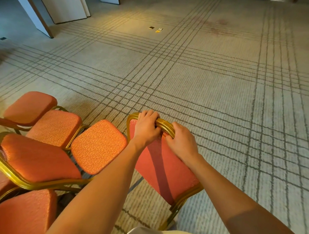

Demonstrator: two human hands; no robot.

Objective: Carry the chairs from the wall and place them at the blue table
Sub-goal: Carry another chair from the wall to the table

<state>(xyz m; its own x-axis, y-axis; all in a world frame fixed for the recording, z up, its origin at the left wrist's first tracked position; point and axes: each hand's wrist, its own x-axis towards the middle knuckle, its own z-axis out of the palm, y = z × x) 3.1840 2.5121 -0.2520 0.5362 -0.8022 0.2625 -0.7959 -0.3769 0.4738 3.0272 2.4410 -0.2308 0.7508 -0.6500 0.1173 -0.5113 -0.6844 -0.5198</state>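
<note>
At six o'clock, left hand point(146, 128) and right hand point(181, 142) both grip the gold top rail of a chair point(166, 168). At eight o'clock other chairs point(40, 158) wait; carrying looks barely begun, all placing left.

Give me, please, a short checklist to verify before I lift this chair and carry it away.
1. Left hand grips the top rail of the chair: ok.
2. Right hand grips the same rail: ok.
3. The rail shows several gold tubes, maybe stacked chairs; weight manageable: cannot tell.
4. Neighbouring seat sits very close on the left; free of snagging: cannot tell.
5. Carpet directly ahead has no obstacle: ok.
</note>
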